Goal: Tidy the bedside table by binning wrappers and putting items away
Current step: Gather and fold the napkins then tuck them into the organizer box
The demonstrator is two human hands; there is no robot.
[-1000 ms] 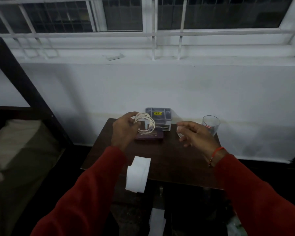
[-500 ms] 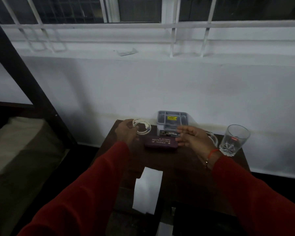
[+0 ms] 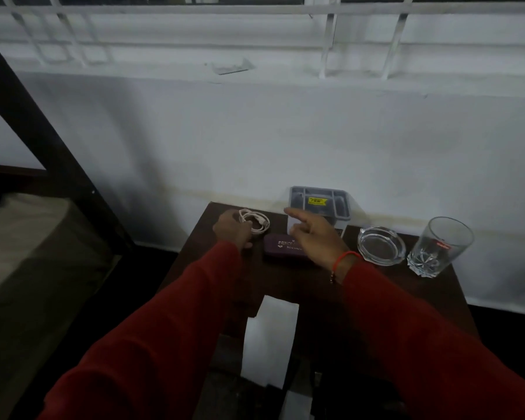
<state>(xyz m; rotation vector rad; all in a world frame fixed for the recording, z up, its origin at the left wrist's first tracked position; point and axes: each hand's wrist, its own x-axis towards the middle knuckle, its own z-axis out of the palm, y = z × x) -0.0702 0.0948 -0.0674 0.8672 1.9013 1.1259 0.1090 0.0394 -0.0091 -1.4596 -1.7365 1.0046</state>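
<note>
Glass ashtray (image 3: 381,244) and tumbler (image 3: 439,247) (both upright) flank the organizer (image 3: 319,204).

Lettering on the dark case (image 3: 281,248) half covered by the right hand (image 3: 314,236); yellow label (image 3: 316,201) on the grey organiser (image 3: 319,204) too small to read — front wall hidden too; white paper (image 3: 270,341) trailing past the table (image 3: 406,298) edge.

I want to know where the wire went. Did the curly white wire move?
Yes. The white cable went down from above the purple case onto the table, left of the case, under the left hand.
</note>
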